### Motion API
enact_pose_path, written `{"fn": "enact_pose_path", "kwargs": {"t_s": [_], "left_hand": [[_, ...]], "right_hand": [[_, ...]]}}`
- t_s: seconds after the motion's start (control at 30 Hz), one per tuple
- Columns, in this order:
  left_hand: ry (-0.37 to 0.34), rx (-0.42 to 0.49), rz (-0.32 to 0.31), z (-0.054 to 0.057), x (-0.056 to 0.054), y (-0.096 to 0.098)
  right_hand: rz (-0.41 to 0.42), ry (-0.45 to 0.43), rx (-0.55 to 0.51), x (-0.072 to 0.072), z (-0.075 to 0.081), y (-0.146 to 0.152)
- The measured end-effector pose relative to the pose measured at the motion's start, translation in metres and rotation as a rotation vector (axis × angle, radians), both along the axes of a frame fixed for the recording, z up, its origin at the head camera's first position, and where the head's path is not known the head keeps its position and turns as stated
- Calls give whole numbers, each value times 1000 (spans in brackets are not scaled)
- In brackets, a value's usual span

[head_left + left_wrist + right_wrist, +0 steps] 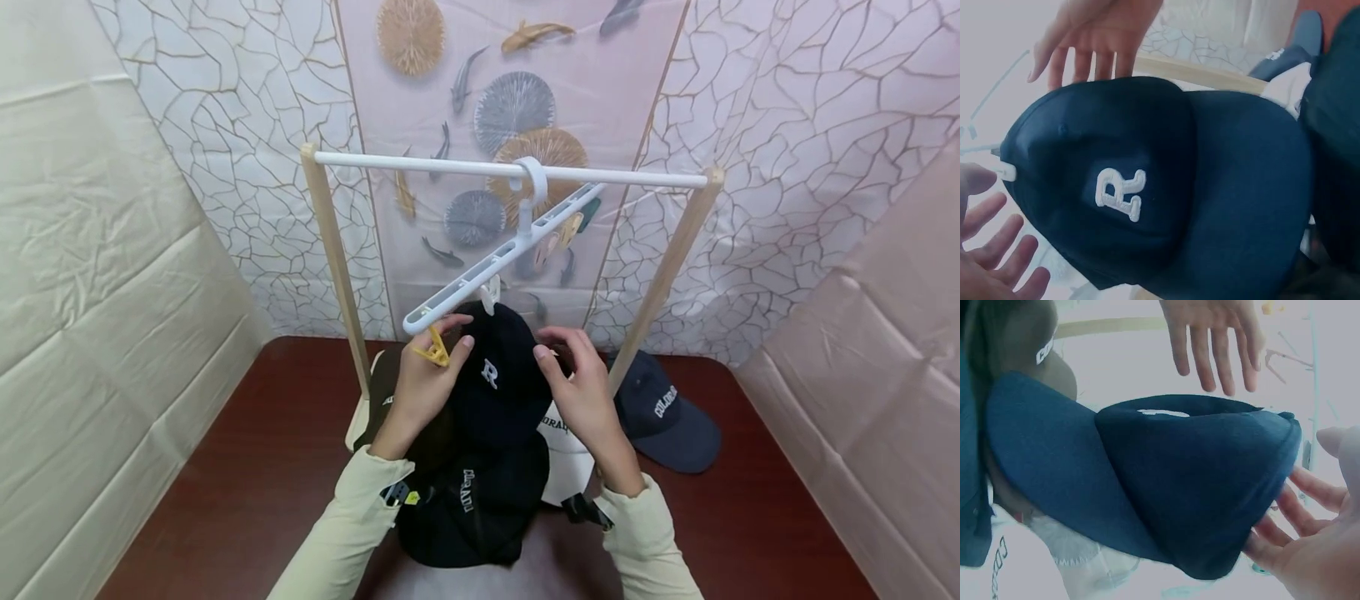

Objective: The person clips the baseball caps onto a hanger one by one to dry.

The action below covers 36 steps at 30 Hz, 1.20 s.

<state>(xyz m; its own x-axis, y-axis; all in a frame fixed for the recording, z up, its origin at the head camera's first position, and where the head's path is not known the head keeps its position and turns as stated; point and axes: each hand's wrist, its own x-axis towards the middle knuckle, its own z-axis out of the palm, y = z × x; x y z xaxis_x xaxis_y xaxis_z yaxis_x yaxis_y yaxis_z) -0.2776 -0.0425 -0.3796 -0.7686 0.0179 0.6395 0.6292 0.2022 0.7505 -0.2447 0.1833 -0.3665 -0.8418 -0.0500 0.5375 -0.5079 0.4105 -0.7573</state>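
A dark navy baseball cap (501, 408) with a white letter R hangs by its crown from a white clip (491, 295) under the white hanger bar (465, 282). In the left wrist view the cap (1147, 131) appears with its brim toward the right. My left hand (429, 371) is beside the crown, fingers spread and holding nothing, close to a yellow clip (435, 348). On the other side, my right hand (585, 385) has its loosely extended fingertips against the crown, as the right wrist view shows at the cap's edge (1235, 550).
The hanger hooks over a white rod (615, 177) on a wooden-legged stand (660, 283). More clips (572, 227) hang at its far end. Below lie a black cap (480, 508), a white cap (564, 471), a dark brown cap (375, 404) and a navy cap (671, 421) on the reddish table (225, 467).
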Motion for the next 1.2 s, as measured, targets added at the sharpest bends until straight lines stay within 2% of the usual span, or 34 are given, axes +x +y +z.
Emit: {"fn": "enact_pose_path", "kwargs": {"t_s": [0.1,0.27,0.37,0.63,0.8,0.9,1.03,1.2], "left_hand": [[-51,-29,25,-6,5,-5],[-105,-66,13,-17,13,-18],[-120,-89,17,-26,17,-27],[-240,-69,-14,-53,22,-42],[-299,-108,-18,-75,26,-39],[-311,-129,-17,-84,27,-33],[-295,-152,-28,-90,25,-25],[-296,-197,-52,-96,27,-21]], "right_hand": [[-25,39,13,6,-4,4],[-58,82,40,18,-12,7],[-73,71,71,25,-18,10],[-89,6,143,34,-38,25],[-62,-46,169,32,-54,28],[-57,-49,170,28,-59,29],[-66,-40,176,25,-60,31],[-56,-121,213,25,-62,34]]}}
